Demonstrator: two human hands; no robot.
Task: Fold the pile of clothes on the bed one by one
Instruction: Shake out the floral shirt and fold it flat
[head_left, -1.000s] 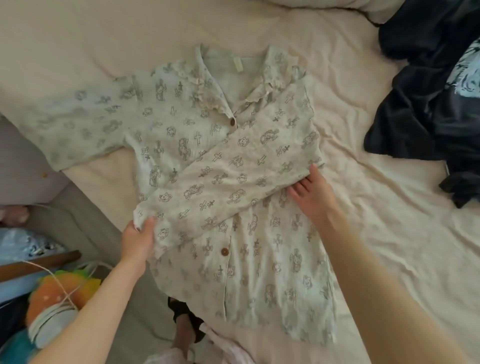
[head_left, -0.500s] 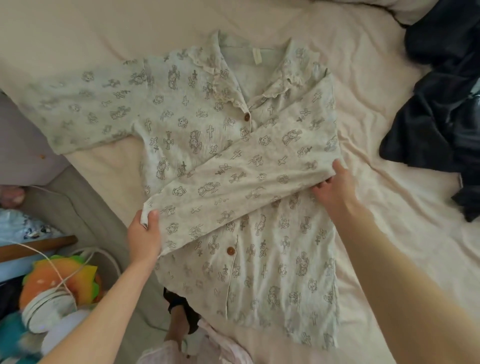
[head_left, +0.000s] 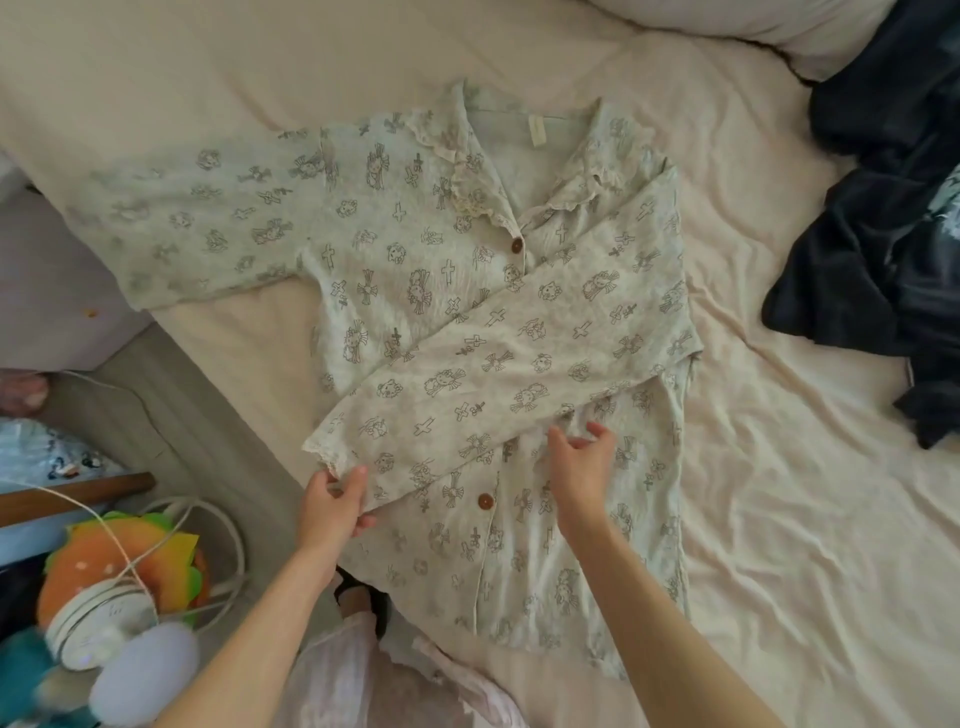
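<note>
Off the bed's left edge sat a burger-shaped plush toy (head_left: 124, 561) with a white cord (head_left: 218, 525) looped by it. The left hand (head_left: 332, 506) pinched the lacy cuff of the folded-over sleeve (head_left: 498, 379). The printed pajama shirt (head_left: 415, 270) lay flat mid-bed on the cream sheet (head_left: 779, 493), other sleeve stretched left. The right hand (head_left: 582, 467) hovered spread wide on the shirt front, gripping nothing. Dark clothes (head_left: 883, 234) were heaped far right.

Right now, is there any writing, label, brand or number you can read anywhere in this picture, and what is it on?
No text can be read anywhere.
Neck label inside the collar of the printed pyjama shirt: too small and blurred to read.
Pale print on the dark clothes at the right edge: cut off and blurred; whether it holds words cannot be told.
The shirt's pattern is small figures and crosses, not letters.
</note>
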